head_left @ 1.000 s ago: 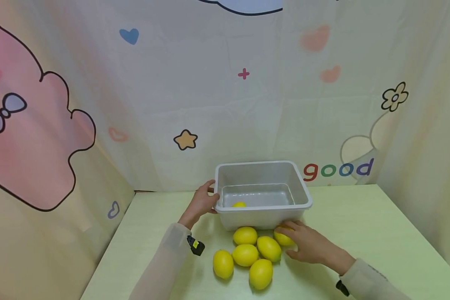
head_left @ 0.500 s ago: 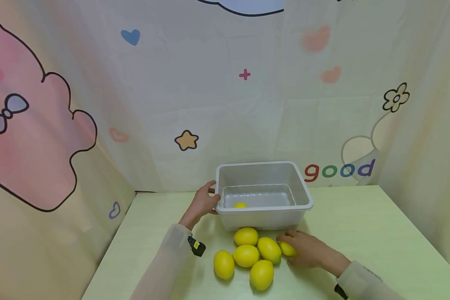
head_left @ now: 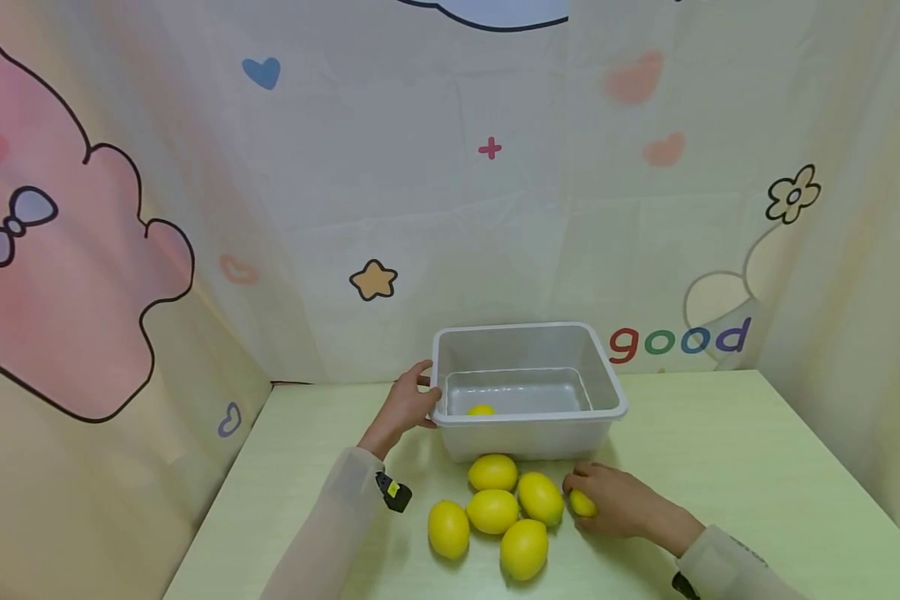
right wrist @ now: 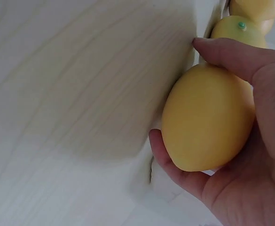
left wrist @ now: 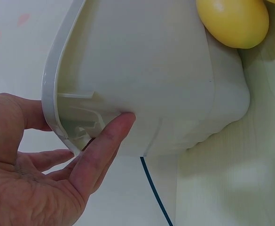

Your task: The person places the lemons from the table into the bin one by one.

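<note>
A light grey plastic bin (head_left: 525, 435) stands at the back of the table with one yellow lemon (head_left: 482, 410) partly visible inside. At its left end my left hand (head_left: 408, 402) grips the rim; the left wrist view shows the thumb at the rim and a fingertip against the outer wall. Just in front of the bin's right corner, my right hand (head_left: 617, 502) holds a lemon (right wrist: 208, 117), thumb on one side and fingers curled round the other. Left of that hand lies a group of several loose lemons (head_left: 492, 511), the rearmost close to the bin's front wall.
The pale green table (head_left: 727, 467) extends to both sides of the bin. Right behind it hangs a printed curtain (head_left: 525, 242), with more curtain along the left and right sides.
My right hand has drawn its lemon a little toward me, away from the bin's front wall, and closed its fingers round it. The left hand and the bin have stayed put.
</note>
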